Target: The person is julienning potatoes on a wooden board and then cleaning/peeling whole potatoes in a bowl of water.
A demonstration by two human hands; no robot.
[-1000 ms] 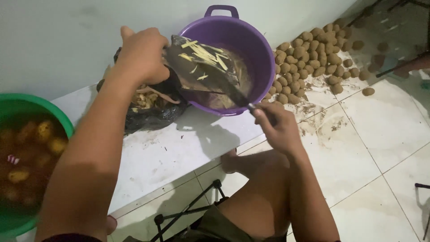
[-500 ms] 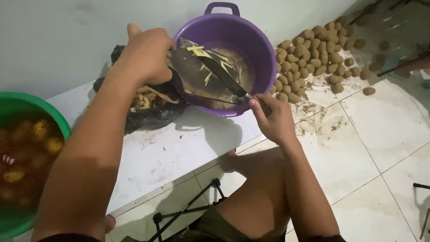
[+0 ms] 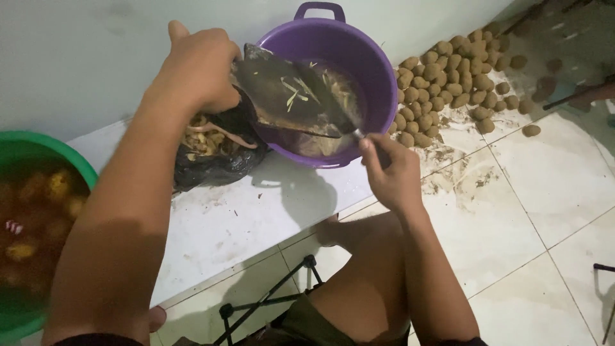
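My left hand [image 3: 197, 69] grips a dark cutting board [image 3: 282, 96] tilted over a purple basin [image 3: 375, 70]. A few pale potato strips cling to the board's face. My right hand [image 3: 389, 172] holds a knife [image 3: 346, 125] whose blade lies against the board's lower edge, above the murky water and cut strips inside the basin.
A black bag of peels [image 3: 214, 150] lies left of the basin. A green basin [image 3: 38, 211] with peeled potatoes in water stands at the far left. A heap of unpeeled potatoes [image 3: 458, 80] lies on the tiled floor at right. My bare knee [image 3: 371, 269] is below.
The knife has swept down the board, pushing most strips off into the purple basin. The board is tilted a little higher.
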